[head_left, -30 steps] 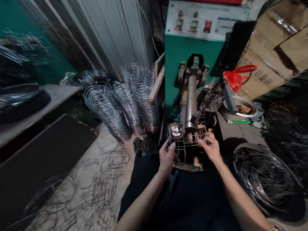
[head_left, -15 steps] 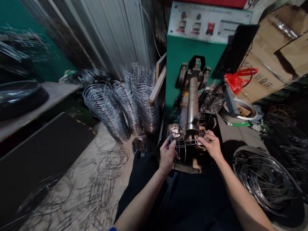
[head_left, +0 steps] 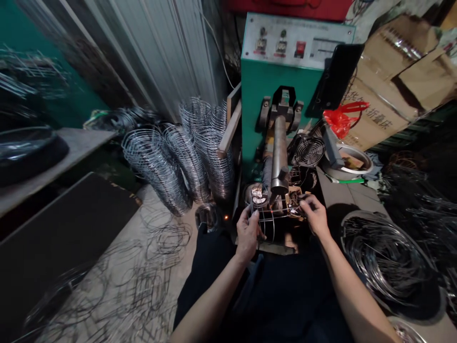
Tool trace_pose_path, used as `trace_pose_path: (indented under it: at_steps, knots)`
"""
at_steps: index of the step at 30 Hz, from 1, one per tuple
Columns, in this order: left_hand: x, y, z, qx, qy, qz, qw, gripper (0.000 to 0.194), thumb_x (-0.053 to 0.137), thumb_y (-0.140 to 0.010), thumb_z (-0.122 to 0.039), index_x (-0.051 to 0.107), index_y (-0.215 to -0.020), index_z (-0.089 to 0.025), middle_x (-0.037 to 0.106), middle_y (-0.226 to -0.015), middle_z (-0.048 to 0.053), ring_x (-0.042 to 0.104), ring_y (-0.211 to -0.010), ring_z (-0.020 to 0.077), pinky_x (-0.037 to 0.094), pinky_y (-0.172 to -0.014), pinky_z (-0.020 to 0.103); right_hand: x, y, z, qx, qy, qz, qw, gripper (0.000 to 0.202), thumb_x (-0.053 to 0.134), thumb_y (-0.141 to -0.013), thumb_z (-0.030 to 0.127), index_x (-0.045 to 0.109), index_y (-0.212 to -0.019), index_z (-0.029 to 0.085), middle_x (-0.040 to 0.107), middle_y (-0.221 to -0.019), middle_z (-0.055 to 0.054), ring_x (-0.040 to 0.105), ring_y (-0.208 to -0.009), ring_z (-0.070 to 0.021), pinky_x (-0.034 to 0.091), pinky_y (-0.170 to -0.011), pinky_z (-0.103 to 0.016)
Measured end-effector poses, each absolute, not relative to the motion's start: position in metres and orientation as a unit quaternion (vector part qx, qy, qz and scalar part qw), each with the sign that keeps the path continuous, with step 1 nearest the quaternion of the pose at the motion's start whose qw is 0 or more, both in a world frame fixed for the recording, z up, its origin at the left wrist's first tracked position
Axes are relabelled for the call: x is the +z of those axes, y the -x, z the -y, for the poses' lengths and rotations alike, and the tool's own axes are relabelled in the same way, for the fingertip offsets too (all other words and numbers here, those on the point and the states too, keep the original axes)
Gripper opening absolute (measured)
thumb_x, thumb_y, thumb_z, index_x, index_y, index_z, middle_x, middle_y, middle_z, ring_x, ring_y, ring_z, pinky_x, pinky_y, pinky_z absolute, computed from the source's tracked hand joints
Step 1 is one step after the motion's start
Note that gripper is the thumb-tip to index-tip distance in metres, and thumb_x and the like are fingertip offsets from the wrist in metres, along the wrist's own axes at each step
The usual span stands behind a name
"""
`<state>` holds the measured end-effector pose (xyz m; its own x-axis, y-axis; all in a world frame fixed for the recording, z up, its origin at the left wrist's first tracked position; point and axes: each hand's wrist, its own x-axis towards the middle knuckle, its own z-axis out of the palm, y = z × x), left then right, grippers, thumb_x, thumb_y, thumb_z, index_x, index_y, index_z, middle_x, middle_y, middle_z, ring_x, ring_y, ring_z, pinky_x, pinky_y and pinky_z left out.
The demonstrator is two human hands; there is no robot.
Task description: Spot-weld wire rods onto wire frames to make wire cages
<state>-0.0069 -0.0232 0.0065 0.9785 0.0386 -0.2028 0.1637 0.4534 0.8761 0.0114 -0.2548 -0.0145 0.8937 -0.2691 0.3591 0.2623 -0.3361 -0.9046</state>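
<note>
Dim workshop, a green machine point(head_left: 255, 78) at upper centre, bent wirework point(head_left: 273, 227) in hand at lower centre.
At upper right a cardboard carton point(head_left: 378, 81) reads "折叠床"; the lettering on the machine's panel point(head_left: 271, 56) is too small to read. The left hand point(head_left: 247, 234) grips the wirework's left side; the right hand point(head_left: 316, 216), fingers curled, is by its right end, whether pinching wire I cannot tell.

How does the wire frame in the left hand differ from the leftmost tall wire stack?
The wire frame is held in the left hand; the wire stack leans, unheld. The frame is sparse and open; the stack is bulkier, its many loops packed close. Both are metal wire.
</note>
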Motion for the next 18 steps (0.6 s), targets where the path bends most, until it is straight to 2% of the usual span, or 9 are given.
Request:
trace_pose_path:
  at_steps: [2,4,7,10,11,12,14,16,18]
  knots:
    - [0.006,0.035,0.020,-0.065,-0.496,-0.120,0.858,0.055,0.066,-0.082,-0.053,0.053,-0.122,-0.017,0.040,-0.046,-0.013,0.036,-0.035,0.0061,0.041,-0.039,0.018,-0.028,0.016,0.262,-0.223,0.772,-0.037,0.594,0.034,0.060,-0.090,0.056,0.057,-0.096,0.023,0.064,-0.108,-0.007,0.060,-0.103,-0.0245,0.048,-0.089,-0.036]
    - [0.002,0.074,0.011,-0.116,-0.467,-0.151,0.863,0.049,0.062,-0.084,-0.056,0.053,-0.115,-0.020,0.042,-0.049,-0.012,0.040,-0.038,0.0070,0.041,-0.042,0.018,-0.036,0.048,0.272,-0.188,0.804,-0.062,0.561,0.044,0.053,-0.092,0.061,0.057,-0.112,0.022,0.065,-0.112,-0.009,0.062,-0.103,-0.0255,0.051,-0.088,-0.036]
    - [-0.006,0.129,-0.021,-0.251,-0.463,-0.184,0.830,0.052,0.056,-0.084,-0.065,0.057,-0.106,-0.018,0.053,-0.055,-0.005,0.053,-0.045,0.0113,0.044,-0.047,0.022,-0.023,0.091,0.281,-0.115,0.861,-0.086,0.488,0.051,0.045,-0.094,0.065,0.062,-0.108,0.020,0.070,-0.090,-0.007,0.067,-0.077,-0.0229,0.055,-0.071,-0.032]
    - [-0.007,0.144,-0.064,-0.362,-0.547,-0.219,0.722,0.070,0.044,-0.081,-0.077,0.065,-0.089,-0.011,0.065,-0.064,0.008,0.062,-0.054,0.0174,0.045,-0.049,0.025,0.003,0.106,0.273,0.053,0.873,-0.049,0.482,0.049,0.042,-0.097,0.063,0.064,-0.100,0.019,0.066,-0.068,-0.002,0.057,-0.043,-0.0146,0.047,-0.046,-0.025]
    - [-0.005,0.136,-0.072,-0.334,-0.606,-0.202,0.693,0.066,0.050,-0.080,-0.074,0.067,-0.089,-0.011,0.067,-0.067,0.009,0.063,-0.057,0.0176,0.046,-0.051,0.025,0.009,0.104,0.266,0.123,0.866,-0.021,0.485,0.048,0.042,-0.097,0.062,0.064,-0.096,0.019,0.066,-0.066,-0.001,0.055,-0.038,-0.0128,0.043,-0.040,-0.023]
    - [-0.003,0.125,-0.075,-0.276,-0.662,-0.158,0.678,0.059,0.056,-0.081,-0.069,0.068,-0.097,-0.013,0.070,-0.077,0.009,0.065,-0.064,0.0177,0.048,-0.056,0.025,0.012,0.098,0.257,0.183,0.854,0.009,0.487,0.047,0.044,-0.097,0.062,0.064,-0.092,0.019,0.067,-0.066,-0.001,0.054,-0.036,-0.0120,0.040,-0.037,-0.021]
    - [-0.001,0.096,-0.067,-0.202,-0.746,-0.007,0.635,0.049,0.060,-0.083,-0.059,0.069,-0.109,-0.018,0.073,-0.097,0.010,0.069,-0.083,0.0205,0.052,-0.067,0.027,0.010,0.085,0.237,0.246,0.836,0.050,0.488,0.044,0.047,-0.096,0.059,0.065,-0.088,0.019,0.067,-0.064,-0.001,0.056,-0.038,-0.0125,0.040,-0.037,-0.020]
    - [-0.004,0.073,-0.046,-0.166,-0.803,0.171,0.546,0.036,0.061,-0.087,-0.046,0.071,-0.110,-0.020,0.074,-0.100,0.009,0.069,-0.088,0.0207,0.054,-0.077,0.030,0.000,0.078,0.220,0.223,0.848,0.068,0.476,0.039,0.049,-0.097,0.053,0.067,-0.095,0.019,0.069,-0.068,-0.002,0.062,-0.044,-0.0149,0.046,-0.043,-0.022]
    - [-0.012,0.062,-0.027,-0.109,-0.839,0.235,0.478,0.027,0.057,-0.090,-0.036,0.073,-0.104,-0.020,0.075,-0.094,0.009,0.070,-0.086,0.0212,0.054,-0.081,0.032,-0.013,0.085,0.213,0.120,0.887,0.066,0.441,0.035,0.051,-0.097,0.048,0.067,-0.108,0.019,0.073,-0.085,-0.007,0.070,-0.064,-0.0203,0.055,-0.059,-0.028]
